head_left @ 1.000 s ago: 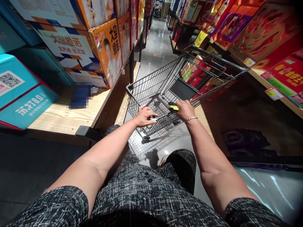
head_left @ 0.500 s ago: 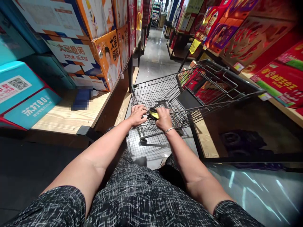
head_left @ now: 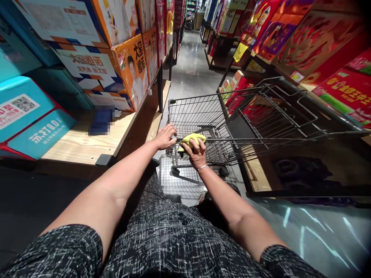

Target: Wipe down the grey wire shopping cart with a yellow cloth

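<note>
A black wire shopping cart (head_left: 199, 101) stands before me, its narrow end towards my hands. My left hand (head_left: 165, 137) is closed over the cart's near corner, its fingers curled at the rail. In my right hand (head_left: 198, 153) is a bunched yellow cloth (head_left: 193, 137) with a dark part along its lower edge. Fingers are wrapped over the cloth, which lies against the cart's near top rail. What lies under the cloth is hidden.
Orange and white cartons (head_left: 130, 69) and a teal carton (head_left: 37, 123) stand on a wooden shelf (head_left: 78, 148) at left. Red gift boxes (head_left: 344, 92) line the right shelf, close to the cart's far end. A grey-floored aisle (head_left: 189, 58) runs ahead.
My right hand has turned over, so more of the yellow cloth shows on top of the rail. The cart has shifted slightly to the right. My left hand stays at the corner.
</note>
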`<state>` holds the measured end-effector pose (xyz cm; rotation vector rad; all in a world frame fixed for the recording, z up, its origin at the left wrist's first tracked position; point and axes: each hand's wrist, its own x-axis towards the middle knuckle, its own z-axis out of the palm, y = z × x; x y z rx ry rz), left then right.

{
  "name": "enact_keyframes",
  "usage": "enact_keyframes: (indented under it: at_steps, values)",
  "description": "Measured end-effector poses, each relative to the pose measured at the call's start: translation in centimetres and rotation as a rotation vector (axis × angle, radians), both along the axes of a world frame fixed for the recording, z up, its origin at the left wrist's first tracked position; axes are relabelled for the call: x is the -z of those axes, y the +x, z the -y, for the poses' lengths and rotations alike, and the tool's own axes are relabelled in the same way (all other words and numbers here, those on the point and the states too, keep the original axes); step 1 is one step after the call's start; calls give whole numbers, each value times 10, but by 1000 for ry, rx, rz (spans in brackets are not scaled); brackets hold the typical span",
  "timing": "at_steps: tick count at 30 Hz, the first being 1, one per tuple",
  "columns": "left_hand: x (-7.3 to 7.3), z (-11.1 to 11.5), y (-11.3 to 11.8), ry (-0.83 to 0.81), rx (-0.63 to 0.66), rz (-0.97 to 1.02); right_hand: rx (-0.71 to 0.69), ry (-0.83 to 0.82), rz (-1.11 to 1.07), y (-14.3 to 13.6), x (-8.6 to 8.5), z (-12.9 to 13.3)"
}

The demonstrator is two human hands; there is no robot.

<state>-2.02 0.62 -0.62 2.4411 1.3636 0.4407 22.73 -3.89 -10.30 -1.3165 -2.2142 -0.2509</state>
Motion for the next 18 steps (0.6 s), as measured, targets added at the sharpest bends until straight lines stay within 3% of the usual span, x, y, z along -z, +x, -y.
enact_keyframes:
  at_steps: [5, 10, 14, 18]
  values:
    - [1, -1, 7, -61, -46, 42, 24, -368, 108, -35, 42, 28]
    - [-4, -3, 11, -124, -96, 68, -64, -732, 262, -39, 70, 38]
    - [-7, -4, 11, -143, -92, 72, -110, -726, 282, -30, 63, 35]
    - [-10, -5, 8, -156, -93, 58, -107, -410, 238, -6, 33, 32]
